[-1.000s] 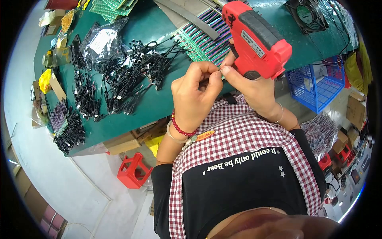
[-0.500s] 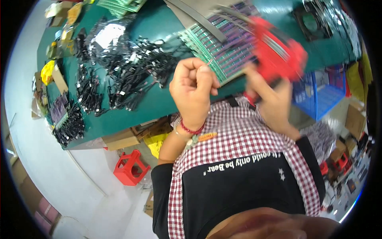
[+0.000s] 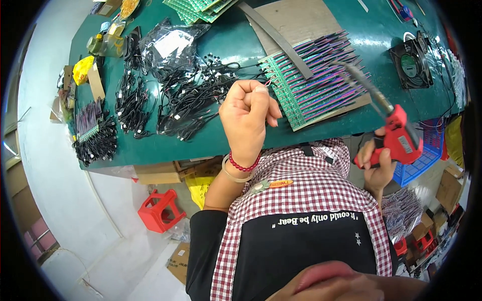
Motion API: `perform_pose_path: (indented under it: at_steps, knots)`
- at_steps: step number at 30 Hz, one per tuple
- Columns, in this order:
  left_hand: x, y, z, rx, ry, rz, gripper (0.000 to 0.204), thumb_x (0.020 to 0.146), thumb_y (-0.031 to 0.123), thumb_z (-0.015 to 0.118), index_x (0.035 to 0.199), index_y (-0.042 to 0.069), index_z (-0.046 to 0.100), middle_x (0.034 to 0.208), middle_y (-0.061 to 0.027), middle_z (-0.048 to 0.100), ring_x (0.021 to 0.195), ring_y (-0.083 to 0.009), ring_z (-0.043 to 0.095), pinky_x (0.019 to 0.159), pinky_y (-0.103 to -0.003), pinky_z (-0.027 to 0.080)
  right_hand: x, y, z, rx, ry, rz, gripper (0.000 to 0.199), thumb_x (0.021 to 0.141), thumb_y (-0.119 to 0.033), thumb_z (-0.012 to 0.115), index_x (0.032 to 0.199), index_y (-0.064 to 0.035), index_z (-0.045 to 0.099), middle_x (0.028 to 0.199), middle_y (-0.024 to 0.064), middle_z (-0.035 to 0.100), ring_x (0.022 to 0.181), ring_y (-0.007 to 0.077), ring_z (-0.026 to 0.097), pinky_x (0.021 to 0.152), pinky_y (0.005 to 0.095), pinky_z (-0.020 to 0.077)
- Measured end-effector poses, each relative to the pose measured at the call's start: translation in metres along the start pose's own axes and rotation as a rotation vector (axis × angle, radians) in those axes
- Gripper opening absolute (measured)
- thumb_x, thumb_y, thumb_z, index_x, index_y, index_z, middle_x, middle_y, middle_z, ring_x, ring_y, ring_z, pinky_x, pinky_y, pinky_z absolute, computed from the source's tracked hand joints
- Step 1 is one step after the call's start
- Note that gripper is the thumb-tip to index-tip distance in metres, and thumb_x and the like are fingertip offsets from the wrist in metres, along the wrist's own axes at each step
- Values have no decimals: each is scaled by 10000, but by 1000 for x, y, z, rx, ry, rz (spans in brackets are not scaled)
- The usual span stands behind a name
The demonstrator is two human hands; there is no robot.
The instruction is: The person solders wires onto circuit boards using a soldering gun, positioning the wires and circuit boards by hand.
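My left hand (image 3: 248, 118) is raised over the green table's (image 3: 241, 42) near edge, closed into a fist. Thin wire ends (image 3: 268, 83) stick out by the thumb. My right hand (image 3: 375, 163) is off to the right, below the table edge. It grips a red soldering gun (image 3: 401, 138) whose long metal tip (image 3: 362, 80) points up over a row of green circuit boards with purple wires (image 3: 311, 88). The boards lie on a brown panel (image 3: 296, 22), just right of my left hand.
Heaps of black cables (image 3: 186, 98) and cable bundles (image 3: 95, 135) cover the table's left part, with a plastic bag (image 3: 170, 42) behind them. A black fan (image 3: 414, 62) sits at the far right. A blue basket (image 3: 429, 155) and a red stool (image 3: 160, 210) stand below.
My right hand has swung the soldering gun away from my left hand, out to the right and down. My left hand has stayed raised and closed into a fist.
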State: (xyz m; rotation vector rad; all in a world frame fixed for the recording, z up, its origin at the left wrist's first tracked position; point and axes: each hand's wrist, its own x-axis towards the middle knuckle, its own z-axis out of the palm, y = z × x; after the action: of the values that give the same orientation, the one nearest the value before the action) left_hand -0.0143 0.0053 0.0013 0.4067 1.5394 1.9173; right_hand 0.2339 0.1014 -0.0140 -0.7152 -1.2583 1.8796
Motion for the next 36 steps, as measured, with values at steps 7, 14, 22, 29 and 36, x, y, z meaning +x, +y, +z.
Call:
perform_pose_path:
  at_steps: [7,14,22,29,36]
  knots:
    - [-2,-3,1,61,-4,1,131,936,112,494,880,-4,517,593,-86,572,424,-77,469,399,-177,370,0,16,6,-180,-208,63,546,896,-394,548,1215,23,399,621,79,512,464,95,409,462,252,367]
    - [-3,-4,5,133,-2,8,129,926,98,501,855,-7,520,582,-79,570,426,-69,472,403,-176,378,2,15,9,-176,-259,74,544,900,-399,539,1243,0,399,643,89,523,478,104,425,493,266,385]
    - [-2,-5,6,106,-10,-1,128,914,88,531,837,-13,516,574,-44,585,439,-42,484,412,-173,377,0,16,4,-169,-258,82,528,901,-405,536,1228,-11,407,632,85,517,471,105,416,495,274,377]
    - [-3,-7,7,111,-20,7,131,914,88,530,835,-15,515,575,-45,585,441,-42,485,412,-173,377,1,14,8,-118,-166,81,500,882,-351,570,1191,22,442,627,89,527,471,100,426,482,243,372]
    - [-1,-7,7,143,-17,27,128,929,101,507,864,-9,523,581,-75,575,430,-73,476,407,-179,369,11,14,11,-37,-83,0,444,874,-287,578,1151,43,473,625,104,540,463,105,437,460,228,371]
